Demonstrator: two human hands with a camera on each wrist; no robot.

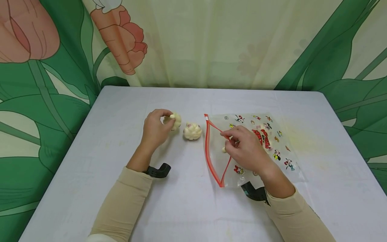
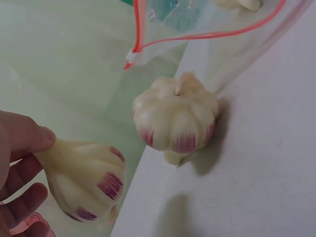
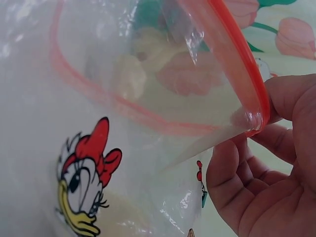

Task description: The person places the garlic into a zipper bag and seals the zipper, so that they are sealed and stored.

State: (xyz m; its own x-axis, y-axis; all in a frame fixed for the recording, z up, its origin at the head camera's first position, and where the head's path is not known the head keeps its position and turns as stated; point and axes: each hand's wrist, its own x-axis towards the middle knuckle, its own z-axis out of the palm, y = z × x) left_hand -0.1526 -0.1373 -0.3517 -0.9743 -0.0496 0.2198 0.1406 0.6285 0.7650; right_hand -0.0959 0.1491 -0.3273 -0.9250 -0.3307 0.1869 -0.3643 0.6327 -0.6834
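My left hand (image 1: 155, 129) pinches a garlic bulb (image 2: 89, 180) by its stem between thumb and fingertips. The bulb is cream with purple streaks. Beside it on the table sits another garlic bulb (image 1: 192, 131), apart from both hands. My right hand (image 1: 249, 148) pinches the red zip edge of a clear zip bag (image 1: 207, 151), thumb and fingers about the rim. In the right wrist view the bag (image 3: 237, 44) gapes, its two red edges apart. A pale piece (image 1: 224, 149) shows at the bag near the right fingers; its kind is partly hidden.
The bag lies flat on a white-covered table (image 1: 181, 208), printed with cartoon figures and red lettering. A curtain (image 1: 196, 43) with tulip patterns hangs behind the table's far edge. Black wrist camera mounts (image 1: 159, 170) sit under both wrists.
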